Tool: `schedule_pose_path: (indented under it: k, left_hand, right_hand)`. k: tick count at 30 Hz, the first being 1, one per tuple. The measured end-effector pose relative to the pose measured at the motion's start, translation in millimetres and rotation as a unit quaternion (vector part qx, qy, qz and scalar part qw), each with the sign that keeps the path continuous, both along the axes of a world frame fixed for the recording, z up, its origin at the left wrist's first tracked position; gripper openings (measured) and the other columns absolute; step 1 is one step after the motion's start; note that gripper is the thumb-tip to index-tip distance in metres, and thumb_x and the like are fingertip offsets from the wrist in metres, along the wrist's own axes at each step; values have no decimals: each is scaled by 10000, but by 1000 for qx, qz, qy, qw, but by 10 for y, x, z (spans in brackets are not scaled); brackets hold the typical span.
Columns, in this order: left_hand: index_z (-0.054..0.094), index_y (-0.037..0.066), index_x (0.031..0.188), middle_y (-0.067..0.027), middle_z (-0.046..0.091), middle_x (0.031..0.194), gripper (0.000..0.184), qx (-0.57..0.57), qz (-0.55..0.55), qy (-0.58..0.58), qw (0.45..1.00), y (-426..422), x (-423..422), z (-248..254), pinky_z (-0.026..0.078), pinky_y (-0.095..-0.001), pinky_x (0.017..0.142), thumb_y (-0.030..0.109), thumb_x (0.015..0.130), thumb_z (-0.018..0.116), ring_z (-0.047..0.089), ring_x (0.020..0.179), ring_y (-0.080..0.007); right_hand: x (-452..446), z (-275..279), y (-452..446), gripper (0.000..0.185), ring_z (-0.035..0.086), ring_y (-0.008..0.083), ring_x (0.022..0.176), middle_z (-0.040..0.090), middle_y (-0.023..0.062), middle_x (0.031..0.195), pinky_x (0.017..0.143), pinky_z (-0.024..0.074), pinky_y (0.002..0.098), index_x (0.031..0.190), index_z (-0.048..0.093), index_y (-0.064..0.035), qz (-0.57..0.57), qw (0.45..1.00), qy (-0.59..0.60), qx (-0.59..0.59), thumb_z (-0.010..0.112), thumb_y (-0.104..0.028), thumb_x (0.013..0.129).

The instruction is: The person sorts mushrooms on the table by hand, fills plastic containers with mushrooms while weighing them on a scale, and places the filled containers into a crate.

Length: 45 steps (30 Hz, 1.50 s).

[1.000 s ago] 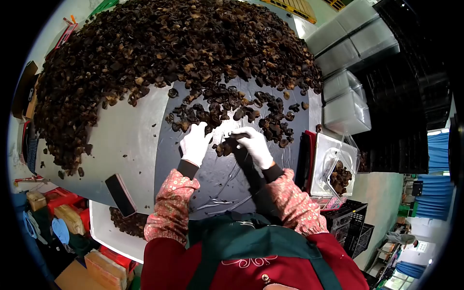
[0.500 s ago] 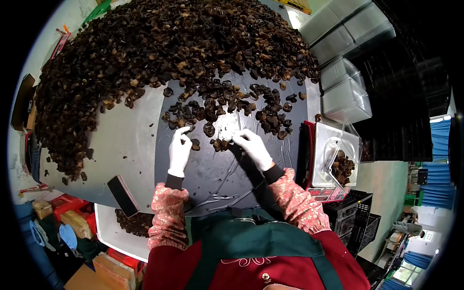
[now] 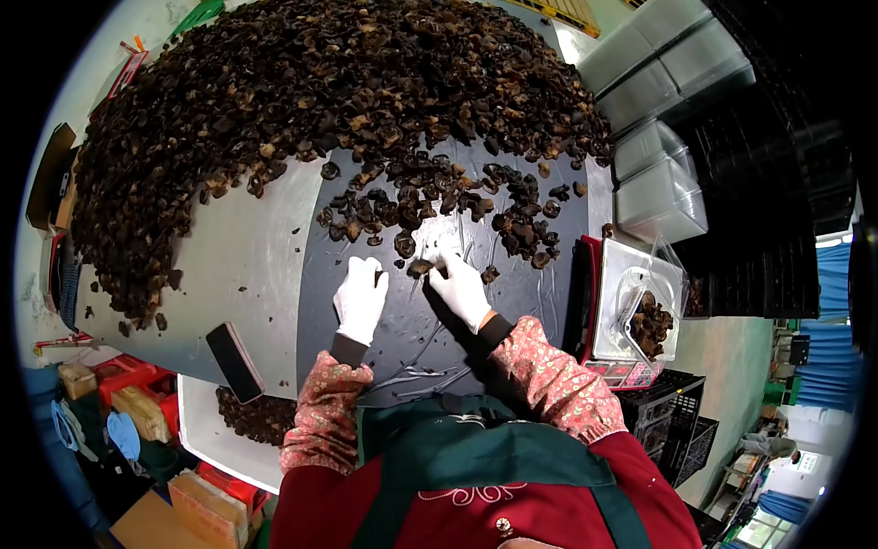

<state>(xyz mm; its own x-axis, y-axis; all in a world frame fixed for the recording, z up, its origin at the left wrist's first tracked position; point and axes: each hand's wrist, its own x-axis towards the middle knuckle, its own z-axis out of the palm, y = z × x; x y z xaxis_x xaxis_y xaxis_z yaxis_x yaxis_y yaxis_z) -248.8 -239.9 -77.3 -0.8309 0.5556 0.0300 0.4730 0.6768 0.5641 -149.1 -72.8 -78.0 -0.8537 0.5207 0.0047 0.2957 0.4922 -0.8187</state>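
Dark brown wood ear mushrooms lie in a big heap [image 3: 366, 82] at the back of the table, with a looser group [image 3: 430, 188] in front of it. My left hand [image 3: 360, 300], in a white glove, is closed with a small dark piece partly showing between thumb and fingers. My right hand [image 3: 460, 288], also gloved, has curled fingers pinched at the edge of a wood ear mushroom [image 3: 419, 268]; the fingertips partly hide the contact. Another mushroom piece [image 3: 489, 274] lies just to the right of that hand.
At the right a scale [image 3: 608, 329] carries a clear container [image 3: 672, 306] with mushrooms inside. Clear plastic boxes [image 3: 658, 197] are stacked behind it. A phone [image 3: 234, 362] rests at the table's front edge, above a white bin [image 3: 201, 430] with mushrooms. Black crates [image 3: 672, 403] stand at lower right.
My left hand has moved right, over where a mushroom piece lay. My right hand has shifted slightly left and down; a piece now lies to its right. The view has shifted a little.
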Motion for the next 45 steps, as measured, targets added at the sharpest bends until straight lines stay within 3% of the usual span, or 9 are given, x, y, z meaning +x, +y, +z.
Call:
schedule_pose_path:
  k: [8,13,18,23,27,31,39,42,45]
  left_hand:
    - [584,79,1017,-79,618,788,155,184,107,-99,972,-121,-82,-116,481,-324,671,89,864,604,602,711,-184]
    - [666,72,1026,2,622,759,125,227,88,-148,959,-5,-78,-89,438,-249,584,101,929,592,530,633,-59]
    - [672,82,1012,37,598,747,130,270,68,-181,943,-31,-5,-46,390,-213,504,178,951,608,497,580,-36]
    - [669,90,1066,-3,622,746,281,394,131,-514,751,-211,114,106,316,-204,429,292,1019,480,497,524,-45]
    - [701,106,1053,5,642,735,289,386,141,-513,754,-246,160,189,324,-209,430,299,993,496,482,489,-53]
    - [711,77,1099,-20,664,692,320,200,73,-402,891,-377,135,323,366,-242,432,319,979,538,518,448,-77]
    - [676,186,1138,-42,682,863,257,118,5,-42,992,-125,92,136,512,-347,695,289,906,638,664,747,-227]
    - [605,245,1232,-54,603,920,333,46,-39,-66,996,114,194,147,512,-411,691,309,906,636,645,778,-282]
    - [594,199,1178,-95,572,996,332,-51,-92,12,994,264,283,71,522,-451,694,306,876,683,655,828,-320]
  right_hand:
    - [-459,199,133,440,639,313,832,596,116,949,702,518,437,1283,590,-210,153,965,-57,205,601,-149,847]
    - [-609,143,200,212,634,334,843,592,125,934,715,515,432,1065,629,-148,213,942,-67,251,577,-151,858]
    - [-166,392,355,152,601,176,734,610,46,826,635,485,312,924,608,-63,68,991,15,-116,638,-205,878]
    - [699,540,629,204,522,88,576,596,29,744,495,405,219,964,591,-57,-38,875,52,-480,609,-259,947]
    - [1104,537,583,235,541,117,599,611,58,783,500,423,235,904,573,-68,-53,837,81,-538,589,-295,964]
    - [1256,588,539,255,534,106,583,603,47,769,508,440,249,812,583,-63,-124,813,100,-560,615,-276,948]
    - [1163,330,557,288,513,36,612,564,-22,730,545,413,210,1135,664,-59,-183,954,-19,-237,709,-200,888]
    - [925,190,548,415,632,195,772,637,77,881,702,502,308,1205,646,-93,-150,973,13,177,751,-244,834]
    - [836,148,518,387,650,295,887,635,100,961,742,516,379,1164,649,-164,-127,972,-95,175,716,-358,837]
